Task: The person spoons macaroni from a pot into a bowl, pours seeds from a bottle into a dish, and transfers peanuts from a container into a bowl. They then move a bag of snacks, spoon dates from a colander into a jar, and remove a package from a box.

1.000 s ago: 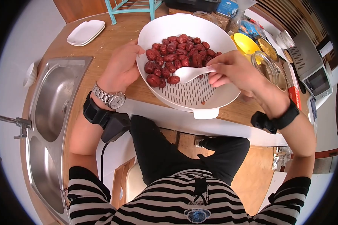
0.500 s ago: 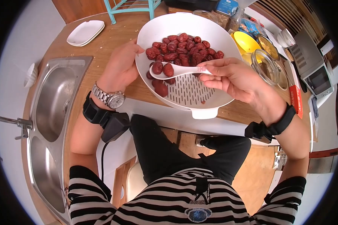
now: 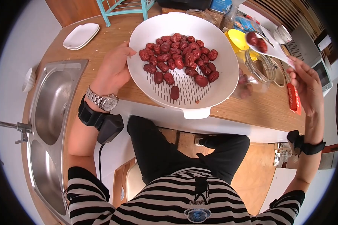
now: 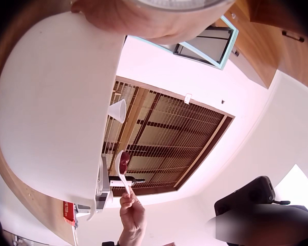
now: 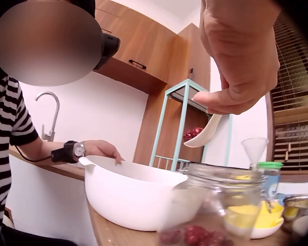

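The white colander bowl [image 3: 184,98] holds many red dates [image 3: 163,57] on its slotted base. On its left rim rests my left hand [image 3: 114,67], thumb over the edge and the other fingers behind the wall. My right hand [image 3: 308,84] pinches the handle of a white spoon [image 3: 276,54] raised near the glass jar [image 3: 260,71]; the spoon carries dates [image 3: 256,42]. In the right wrist view the spoon [image 5: 208,134] is higher than the jar's open mouth, and several dates [image 5: 197,236] lie low in the jar.
A steel double sink [image 3: 50,108] and white plates [image 3: 80,36] are at the left. Behind the jar are a yellow bowl [image 3: 238,39] and a bottle [image 3: 229,18]. A red box [image 3: 294,98] lies on the right of the wooden counter.
My right hand has lifted the spoon with dates out of the colander and carried it right, towards the jar. The colander and left hand have shifted slightly left.
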`<state>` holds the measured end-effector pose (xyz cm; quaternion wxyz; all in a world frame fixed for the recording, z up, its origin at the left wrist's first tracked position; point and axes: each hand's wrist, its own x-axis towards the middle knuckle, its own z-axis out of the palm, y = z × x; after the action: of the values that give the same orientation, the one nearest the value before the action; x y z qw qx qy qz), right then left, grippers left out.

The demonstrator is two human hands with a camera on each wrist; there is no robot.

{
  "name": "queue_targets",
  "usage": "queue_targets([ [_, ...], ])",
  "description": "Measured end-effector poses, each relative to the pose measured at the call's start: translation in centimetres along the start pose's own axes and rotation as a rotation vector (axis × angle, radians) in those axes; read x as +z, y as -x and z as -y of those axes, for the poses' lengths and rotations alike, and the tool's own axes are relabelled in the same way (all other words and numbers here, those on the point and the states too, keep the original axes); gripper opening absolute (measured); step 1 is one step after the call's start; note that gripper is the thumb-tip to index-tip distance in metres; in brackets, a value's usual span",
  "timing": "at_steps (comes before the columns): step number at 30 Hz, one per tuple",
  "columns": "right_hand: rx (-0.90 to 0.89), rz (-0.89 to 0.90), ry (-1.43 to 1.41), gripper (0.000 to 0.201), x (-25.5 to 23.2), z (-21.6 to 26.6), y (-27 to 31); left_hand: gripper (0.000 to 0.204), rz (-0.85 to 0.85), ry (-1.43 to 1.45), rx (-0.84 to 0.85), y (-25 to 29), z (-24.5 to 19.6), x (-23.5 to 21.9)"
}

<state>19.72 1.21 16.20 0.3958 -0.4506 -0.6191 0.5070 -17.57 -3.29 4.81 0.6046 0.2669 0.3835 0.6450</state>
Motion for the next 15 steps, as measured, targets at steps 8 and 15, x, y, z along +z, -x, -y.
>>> queue_targets([
  [8, -0.32, -0.194, 0.664, 0.022, -2.0, -0.8, 0.9, 0.041, 0.014, -0.058, -0.021, -0.3, 0.0, -0.3],
  [15, -0.241, 0.099, 0.522, 0.019, 4.9, 0.1, 0.1, 0.041, 0.027, -0.021, -0.014, 0.1, -0.1, 0.1],
])
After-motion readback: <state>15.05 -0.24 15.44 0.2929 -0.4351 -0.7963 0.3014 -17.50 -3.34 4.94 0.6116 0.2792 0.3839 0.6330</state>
